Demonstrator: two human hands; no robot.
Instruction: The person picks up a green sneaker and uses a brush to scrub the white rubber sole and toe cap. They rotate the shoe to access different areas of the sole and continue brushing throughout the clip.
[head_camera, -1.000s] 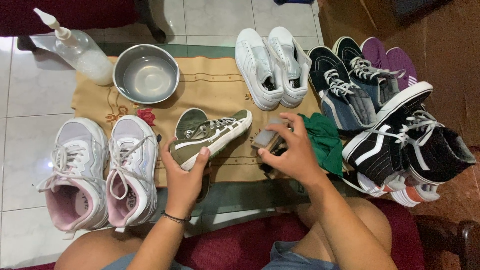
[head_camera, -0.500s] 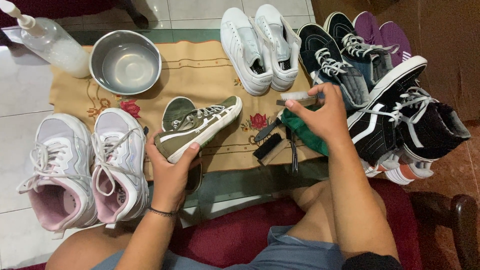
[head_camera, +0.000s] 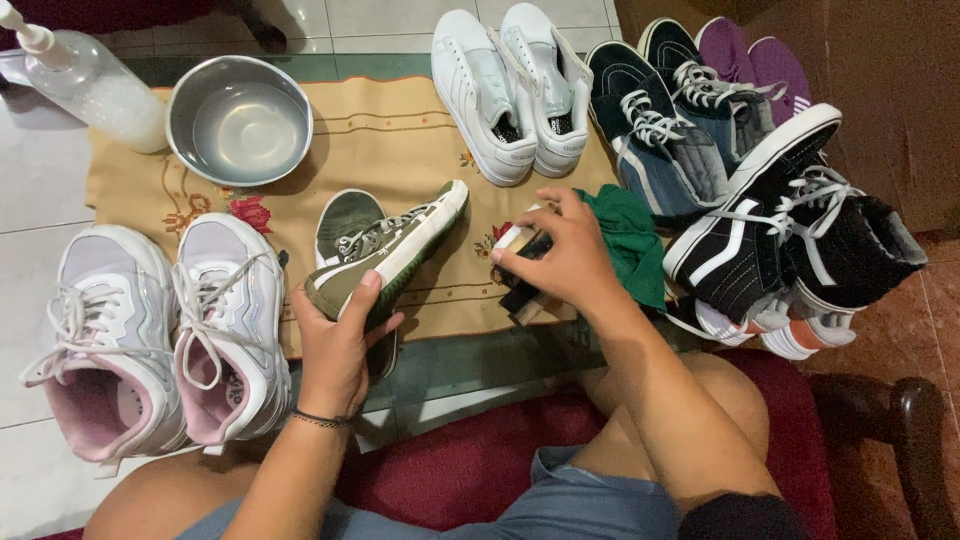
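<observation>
1. Holding the olive-green canvas sneaker (head_camera: 385, 255) by its heel end, your left hand (head_camera: 335, 345) is wrapped around the sole and upper, keeping it tilted on its side above the beige embroidered mat (head_camera: 400, 130) on the floor.
2. Your right hand (head_camera: 565, 255) is curled over a small brush (head_camera: 522, 262) with a pale back and dark bristles, just beside a crumpled green cloth (head_camera: 630, 240); the fingers are closed on it, though whether it is lifted clear of the mat you cannot tell.
3. Judging progress: the brush is not touching the sneaker, so scrubbing looks not yet begun on this shoe. Its mate (head_camera: 350, 215) lies flat on the mat just behind it.
4. The held sneaker shows a white sole edge and white laces, threaded but loose; no foam or wet patches are visible.
5. A steel bowl (head_camera: 238, 120) and a pump bottle (head_camera: 85, 85) stand near the mat's far left corner, well apart from both hands.
</observation>
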